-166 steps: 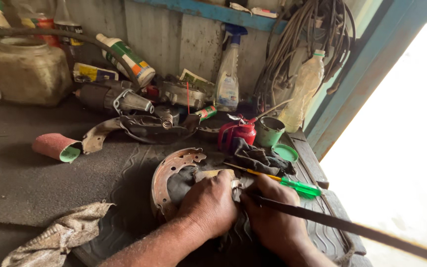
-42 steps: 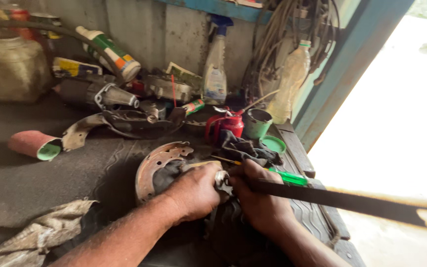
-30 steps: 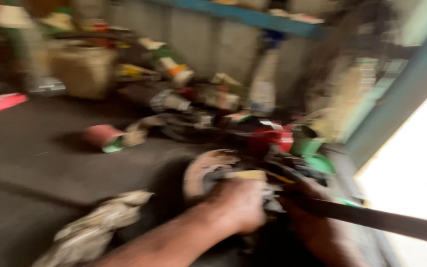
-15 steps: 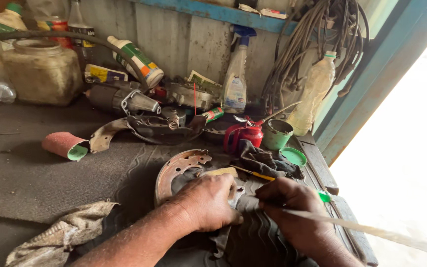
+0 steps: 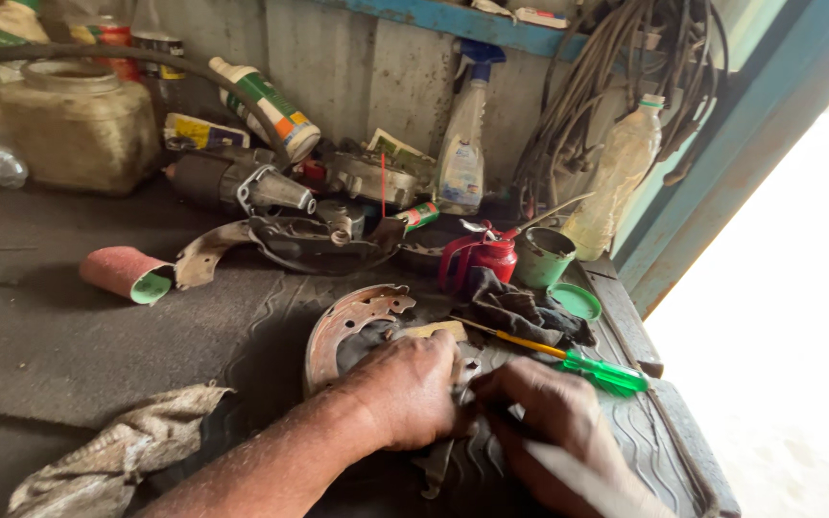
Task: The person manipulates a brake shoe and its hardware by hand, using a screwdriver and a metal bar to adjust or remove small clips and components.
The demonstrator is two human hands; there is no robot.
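Now, through the head camera, my left hand (image 5: 405, 388) stays clamped over the small metal part (image 5: 467, 369) lying on the rusty brake backing plate (image 5: 338, 326) at the near middle of the bench. My right hand (image 5: 549, 422) is closed around a pale rod (image 5: 587, 480), whose long end ran out to the right half a second ago and now leaves the frame's bottom edge; the green-handled screwdriver (image 5: 587, 363) lies just beyond, unmoved.
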